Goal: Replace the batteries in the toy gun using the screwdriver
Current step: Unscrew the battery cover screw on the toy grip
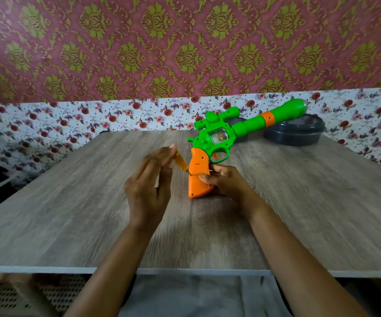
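Two bare forearms, no sleeves visible. Left hand (149,188) and right hand (227,183): no rings, no watch, no gloves.

glossy plastic toy gun (221,138), matt woodgrain table (70,202)
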The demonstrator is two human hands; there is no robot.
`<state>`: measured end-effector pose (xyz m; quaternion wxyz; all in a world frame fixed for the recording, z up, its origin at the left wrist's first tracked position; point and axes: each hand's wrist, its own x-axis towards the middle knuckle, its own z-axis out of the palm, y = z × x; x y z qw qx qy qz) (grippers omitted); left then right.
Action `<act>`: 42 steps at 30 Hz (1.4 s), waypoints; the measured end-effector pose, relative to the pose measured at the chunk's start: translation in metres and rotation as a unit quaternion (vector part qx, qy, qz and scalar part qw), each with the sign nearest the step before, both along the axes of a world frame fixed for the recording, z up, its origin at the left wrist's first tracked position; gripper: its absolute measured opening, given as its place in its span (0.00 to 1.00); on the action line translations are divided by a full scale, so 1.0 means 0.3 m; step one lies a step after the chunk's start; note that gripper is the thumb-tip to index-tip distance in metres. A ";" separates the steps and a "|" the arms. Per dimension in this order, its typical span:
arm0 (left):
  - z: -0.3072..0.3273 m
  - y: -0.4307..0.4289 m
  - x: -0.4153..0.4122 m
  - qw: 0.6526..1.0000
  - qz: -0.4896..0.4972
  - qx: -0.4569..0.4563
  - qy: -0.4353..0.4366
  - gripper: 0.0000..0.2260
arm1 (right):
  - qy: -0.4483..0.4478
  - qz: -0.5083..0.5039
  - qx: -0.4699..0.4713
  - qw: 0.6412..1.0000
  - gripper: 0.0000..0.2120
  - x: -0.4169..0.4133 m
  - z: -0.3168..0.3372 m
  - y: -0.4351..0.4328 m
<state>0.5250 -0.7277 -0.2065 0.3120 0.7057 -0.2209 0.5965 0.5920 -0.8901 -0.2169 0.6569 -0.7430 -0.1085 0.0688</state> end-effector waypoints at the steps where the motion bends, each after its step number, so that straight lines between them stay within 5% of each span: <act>1: -0.002 0.003 0.004 1.000 -0.010 -0.011 -0.001 0.11 | 0.000 -0.001 -0.001 1.000 0.18 0.001 -0.001 0.001; 10: -0.005 0.003 0.007 0.995 -0.056 -0.088 -0.005 0.08 | 0.008 0.007 0.028 1.000 0.16 -0.006 0.003 0.000; 21: 0.005 -0.011 -0.002 0.999 -0.013 0.030 -0.031 0.11 | 0.012 0.016 0.019 1.000 0.18 -0.013 0.013 -0.005; 28: 0.001 0.001 0.003 0.998 -0.026 -0.035 -0.034 0.05 | 0.001 0.002 0.032 0.999 0.17 -0.010 0.005 0.002; 32: -0.004 0.005 0.006 0.997 -0.035 -0.048 -0.042 0.11 | -0.009 0.011 0.032 0.999 0.17 -0.014 0.006 -0.005; 42: -0.006 -0.013 -0.010 0.997 -0.072 0.014 -0.003 0.06 | -0.016 0.021 0.033 0.999 0.18 -0.018 0.005 -0.004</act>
